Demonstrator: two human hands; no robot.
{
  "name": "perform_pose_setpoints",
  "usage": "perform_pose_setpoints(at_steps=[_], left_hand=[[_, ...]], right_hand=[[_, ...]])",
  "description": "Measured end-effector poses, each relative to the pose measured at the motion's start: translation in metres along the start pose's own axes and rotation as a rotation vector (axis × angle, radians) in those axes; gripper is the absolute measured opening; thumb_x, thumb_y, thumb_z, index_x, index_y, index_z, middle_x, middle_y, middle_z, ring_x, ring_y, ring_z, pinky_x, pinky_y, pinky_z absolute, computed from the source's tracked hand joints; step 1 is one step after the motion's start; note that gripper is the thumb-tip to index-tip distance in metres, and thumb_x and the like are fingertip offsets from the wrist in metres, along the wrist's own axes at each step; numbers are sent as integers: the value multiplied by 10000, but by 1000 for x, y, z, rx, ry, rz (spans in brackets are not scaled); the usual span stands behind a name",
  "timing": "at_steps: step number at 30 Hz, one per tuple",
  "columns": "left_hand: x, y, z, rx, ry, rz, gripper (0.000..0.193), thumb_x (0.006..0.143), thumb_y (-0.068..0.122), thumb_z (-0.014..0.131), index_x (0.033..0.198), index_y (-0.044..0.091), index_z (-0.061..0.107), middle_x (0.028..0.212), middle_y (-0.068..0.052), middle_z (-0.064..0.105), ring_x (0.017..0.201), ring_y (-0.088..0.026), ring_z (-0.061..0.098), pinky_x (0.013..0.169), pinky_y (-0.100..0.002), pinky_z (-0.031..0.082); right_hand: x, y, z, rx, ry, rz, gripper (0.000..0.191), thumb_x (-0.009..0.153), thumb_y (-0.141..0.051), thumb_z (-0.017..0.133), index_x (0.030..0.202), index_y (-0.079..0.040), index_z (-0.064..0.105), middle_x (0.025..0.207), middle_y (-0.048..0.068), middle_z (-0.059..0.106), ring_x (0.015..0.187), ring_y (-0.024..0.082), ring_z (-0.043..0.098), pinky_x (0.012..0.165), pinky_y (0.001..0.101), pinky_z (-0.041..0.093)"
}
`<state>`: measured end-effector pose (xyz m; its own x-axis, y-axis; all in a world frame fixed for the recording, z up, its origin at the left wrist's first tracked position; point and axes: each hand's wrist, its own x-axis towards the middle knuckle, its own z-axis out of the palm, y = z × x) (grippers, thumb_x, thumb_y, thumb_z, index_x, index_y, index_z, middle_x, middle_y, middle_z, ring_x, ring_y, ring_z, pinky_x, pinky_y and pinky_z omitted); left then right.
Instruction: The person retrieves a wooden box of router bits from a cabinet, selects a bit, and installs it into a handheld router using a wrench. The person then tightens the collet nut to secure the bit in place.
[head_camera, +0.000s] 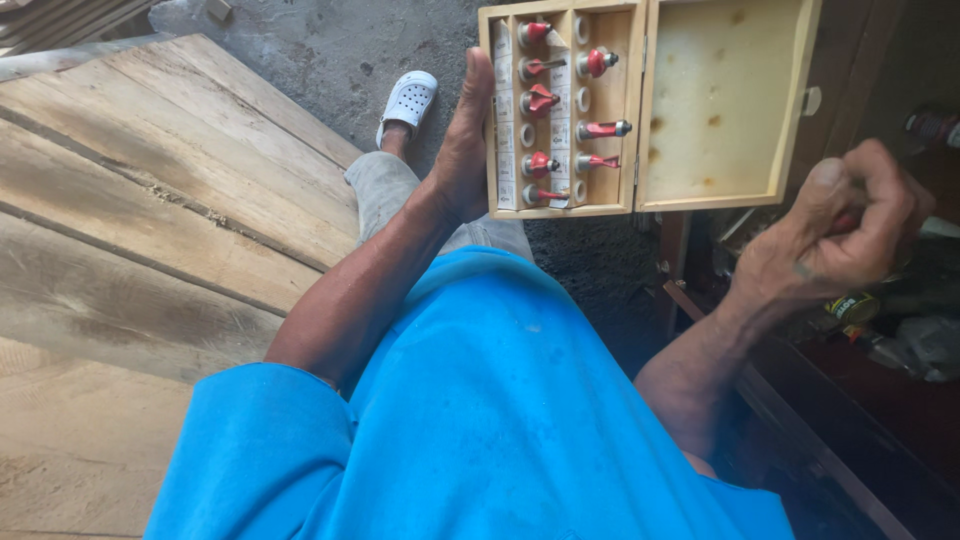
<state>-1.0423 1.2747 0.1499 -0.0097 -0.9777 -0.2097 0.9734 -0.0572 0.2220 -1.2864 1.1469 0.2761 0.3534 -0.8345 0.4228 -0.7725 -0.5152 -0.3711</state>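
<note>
Left hand (462, 150) cups the open wooden bit box (560, 105) from beneath at its left edge, probably light, rigid, tippy with loose red router bits (541, 101); right hand (850, 225) clenched on something small, reddish.

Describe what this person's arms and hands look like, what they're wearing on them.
Both arms are bare from above the elbow down, under short sleeves of a bright blue shirt. The left hand and the right hand wear no gloves, and no watch or bracelet shows at either wrist. Whether there are any rings cannot be told.
</note>
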Motion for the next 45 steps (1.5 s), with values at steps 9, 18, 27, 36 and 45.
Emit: perform_pose_setpoints(at_steps=[9, 18, 27, 36, 45], left_hand=[[4, -13, 10, 68, -40, -124, 911, 989, 726, 399, 1592, 48, 323, 1434, -224, 576, 1287, -325, 665, 1044, -527, 581], [-2, -22, -6, 282, -25, -162, 813, 1029, 634, 496, 1473, -47, 461, 1295, -232, 667, 1186, -288, 736, 983, -454, 613], [1, -18, -19, 202, 8, -222, 716, 1050, 519, 535, 1443, -78, 495, 1255, -216, 678, 1129, -287, 744, 975, -444, 666], [8, -22, -21, 98, 98, -238, 643, 1025, 496, 559, 1361, -50, 517, 1133, -190, 676, 1019, -272, 759, 890, -431, 679], [12, -5, -11, 74, 48, -297, 694, 1064, 511, 531, 1532, 9, 425, 1378, -197, 626, 1192, -305, 718, 1017, -511, 645]], right_hand=[[35, -78, 30, 208, -542, -380, 204, 973, -48, 786, 1167, -5, 735, 999, 115, 623, 964, 253, 599, 852, 379, 513], [33, -74, 55, 394, -676, -310, 100, 1022, -42, 818, 1007, -3, 727, 906, 68, 620, 928, 205, 606, 833, 364, 511], [17, -55, 77, 548, -755, -161, 112, 1067, 12, 780, 987, 42, 706, 940, 92, 694, 810, 139, 656, 695, 266, 545], [20, -52, 91, 564, -827, -54, 74, 1080, -11, 727, 1026, 38, 721, 898, 95, 720, 790, 127, 695, 678, 241, 580], [28, -40, 74, 510, -631, -45, 187, 1127, -163, 599, 1110, -4, 695, 917, 56, 671, 808, 92, 605, 728, 250, 515]])
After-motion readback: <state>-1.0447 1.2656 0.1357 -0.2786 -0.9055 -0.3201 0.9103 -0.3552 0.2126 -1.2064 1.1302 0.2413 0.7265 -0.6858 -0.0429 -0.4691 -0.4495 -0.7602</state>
